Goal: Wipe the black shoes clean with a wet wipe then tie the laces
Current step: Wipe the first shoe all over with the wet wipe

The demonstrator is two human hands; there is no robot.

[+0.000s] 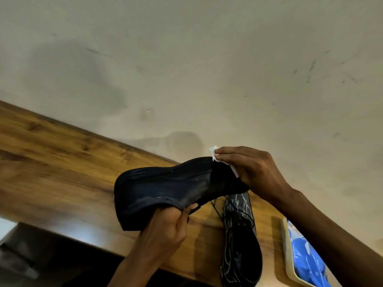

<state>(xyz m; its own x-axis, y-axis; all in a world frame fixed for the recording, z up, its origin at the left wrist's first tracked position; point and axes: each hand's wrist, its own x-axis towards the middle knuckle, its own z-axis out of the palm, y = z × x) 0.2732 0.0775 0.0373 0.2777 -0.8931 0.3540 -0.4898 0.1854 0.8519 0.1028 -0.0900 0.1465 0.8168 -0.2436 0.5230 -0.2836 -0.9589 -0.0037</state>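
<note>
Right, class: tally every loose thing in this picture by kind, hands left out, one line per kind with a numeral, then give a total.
Black shoes: 2, the held shoe and the shoe on the table
White wet wipe: 1
Blue packet: 1
Total: 4

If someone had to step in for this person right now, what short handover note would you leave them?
Left hand: grips the raised black shoe from below, sole turned toward the camera.
Right hand: fingers press a white wet wipe against that shoe's toe end.
Second black shoe: lies on the wooden table, laces loose.
A blue packet lies at the table's right edge.
Done: wiping of the held shoe is under way.
Left: finish that shoe, wipe the other if needed, then tie the laces.
</note>
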